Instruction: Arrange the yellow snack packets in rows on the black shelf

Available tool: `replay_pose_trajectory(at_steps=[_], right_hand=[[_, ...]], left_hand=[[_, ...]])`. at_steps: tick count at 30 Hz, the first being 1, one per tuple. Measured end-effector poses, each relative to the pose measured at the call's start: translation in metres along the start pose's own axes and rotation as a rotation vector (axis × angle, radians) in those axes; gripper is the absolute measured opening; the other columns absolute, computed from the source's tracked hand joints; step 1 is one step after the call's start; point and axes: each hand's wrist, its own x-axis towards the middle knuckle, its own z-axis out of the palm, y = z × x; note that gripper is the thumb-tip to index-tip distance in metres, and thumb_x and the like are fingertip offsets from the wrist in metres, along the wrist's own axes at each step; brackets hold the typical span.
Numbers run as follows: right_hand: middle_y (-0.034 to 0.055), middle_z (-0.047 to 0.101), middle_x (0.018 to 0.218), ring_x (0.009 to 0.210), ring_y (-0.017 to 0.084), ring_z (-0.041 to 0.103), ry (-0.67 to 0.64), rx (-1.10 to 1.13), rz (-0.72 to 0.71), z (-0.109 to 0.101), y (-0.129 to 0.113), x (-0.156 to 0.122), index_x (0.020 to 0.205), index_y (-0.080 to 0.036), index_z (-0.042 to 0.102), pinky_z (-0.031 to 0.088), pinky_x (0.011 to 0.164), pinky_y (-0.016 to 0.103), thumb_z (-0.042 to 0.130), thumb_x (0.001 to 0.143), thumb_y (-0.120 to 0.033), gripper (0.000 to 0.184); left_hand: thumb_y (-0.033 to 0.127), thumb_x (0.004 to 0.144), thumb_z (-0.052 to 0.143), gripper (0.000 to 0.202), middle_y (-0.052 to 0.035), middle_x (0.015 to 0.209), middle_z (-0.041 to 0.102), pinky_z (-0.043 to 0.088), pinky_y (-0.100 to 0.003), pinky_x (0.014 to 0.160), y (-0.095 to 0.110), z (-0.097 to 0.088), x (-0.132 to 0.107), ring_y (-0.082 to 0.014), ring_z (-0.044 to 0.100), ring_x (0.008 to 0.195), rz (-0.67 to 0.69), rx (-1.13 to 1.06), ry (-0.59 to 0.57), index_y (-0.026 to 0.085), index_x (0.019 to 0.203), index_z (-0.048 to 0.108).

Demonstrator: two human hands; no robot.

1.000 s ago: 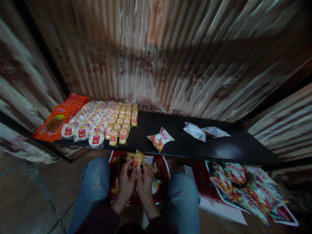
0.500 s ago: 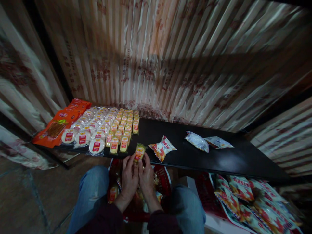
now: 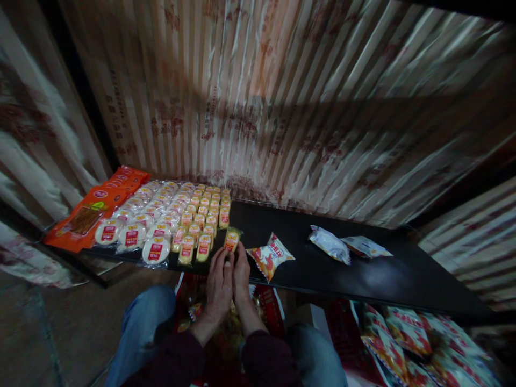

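My left hand (image 3: 218, 287) and my right hand (image 3: 241, 275) are side by side at the front edge of a black shelf (image 3: 363, 274). Together their fingertips pinch a small yellow snack packet (image 3: 231, 239), which rests on the shelf just right of several rows of like yellow packets (image 3: 201, 217). Left of those lie rows of round white cakes with red labels (image 3: 133, 223), then flat orange packs (image 3: 91, 212). A red-and-white snack bag (image 3: 269, 255) lies close to the right of my right hand.
Two pale wrapped packets (image 3: 331, 243) sit further right on the shelf. Below the shelf, between my knees, is a red bag of snacks (image 3: 209, 322). More red-and-white snack bags (image 3: 407, 344) are piled on the floor at the right. Striped paper covers the wall behind.
Both hands rose from the red bag between my knees, carrying the yellow packet forward onto the shelf beside the yellow rows. The view tilted up slightly.
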Motion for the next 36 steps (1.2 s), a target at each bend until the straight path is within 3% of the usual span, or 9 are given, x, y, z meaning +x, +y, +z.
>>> replay_pose_trajectory(at_steps=[4, 17, 36], right_hand=[[0.0119, 0.062, 0.118, 0.104, 0.021, 0.058, 0.006, 0.003, -0.019, 0.007, 0.010, 0.014, 0.122, -0.014, 0.054, 0.043, 0.094, 0.035, 0.041, 0.079, -0.028, 0.047], [0.0110, 0.061, 0.116, 0.109, 0.020, 0.054, 0.043, -0.015, -0.106, 0.027, 0.024, 0.041, 0.121, -0.016, 0.054, 0.042, 0.095, 0.037, 0.037, 0.079, -0.023, 0.046], [0.0078, 0.062, 0.110, 0.104, 0.019, 0.054, -0.043, -0.101, -0.206, 0.030, 0.025, 0.061, 0.113, -0.019, 0.058, 0.042, 0.096, 0.035, 0.042, 0.077, -0.016, 0.040]], left_hand=[[0.037, 0.090, 0.032, 0.048, -0.0150, 0.139, 0.044, 0.026, -0.040, 0.112, -0.005, 0.007, 0.010, -0.0219, 0.039, 0.129, -0.015, 0.000, -0.017, 0.011, 0.126, 0.051], [0.041, 0.090, 0.032, 0.048, -0.0109, 0.140, 0.045, 0.026, -0.038, 0.112, -0.016, 0.017, 0.039, -0.0203, 0.038, 0.131, 0.052, -0.022, -0.001, 0.016, 0.125, 0.054], [0.041, 0.088, 0.036, 0.049, -0.0114, 0.139, 0.046, 0.024, -0.041, 0.113, -0.028, 0.025, 0.053, -0.0223, 0.037, 0.132, 0.129, 0.050, 0.008, 0.015, 0.127, 0.052]])
